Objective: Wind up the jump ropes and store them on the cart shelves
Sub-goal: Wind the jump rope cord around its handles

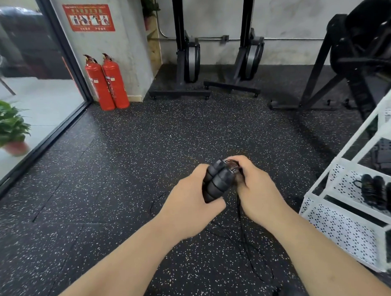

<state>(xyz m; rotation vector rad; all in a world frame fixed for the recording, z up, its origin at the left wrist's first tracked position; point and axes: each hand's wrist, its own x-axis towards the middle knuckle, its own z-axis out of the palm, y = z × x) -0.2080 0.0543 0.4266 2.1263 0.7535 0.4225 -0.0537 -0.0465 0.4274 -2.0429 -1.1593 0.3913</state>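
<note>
Winding looks barely begun: the left hand (188, 200) curls round both handles (219, 182), held together near centre, while the right hand (253, 183) pinches the cord (242, 233) at their far ends. Most of the cord hangs slack to the floor (146, 146). Next it needs looping round the handles, then stowing on the cart (342, 223) at right.

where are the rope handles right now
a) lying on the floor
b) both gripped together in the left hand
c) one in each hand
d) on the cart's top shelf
b: the left hand grips both handles side by side, while the right hand holds the cord at their top end.
</note>
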